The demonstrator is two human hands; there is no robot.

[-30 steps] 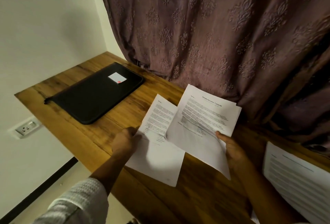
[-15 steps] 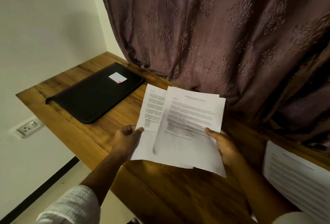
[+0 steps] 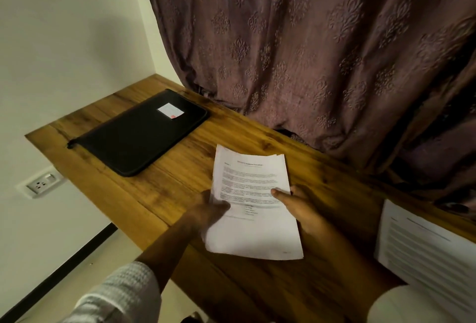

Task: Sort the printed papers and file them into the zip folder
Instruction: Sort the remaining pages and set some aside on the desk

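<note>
Left hand [image 3: 211,210] and right hand [image 3: 298,206] each pinch the papers [image 3: 253,224] by a side edge, thumbs on top. Best tap them square on the worktop [image 3: 180,176] before turning to the folder [image 3: 139,134].

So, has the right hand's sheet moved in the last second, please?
Yes, the sheet slid left, toward the unmoved zip folder, onto the left hand's page.

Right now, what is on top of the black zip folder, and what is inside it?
A small white label with a red mark sits on the zip folder, near its far corner. The folder lies shut, so its inside is hidden.
</note>
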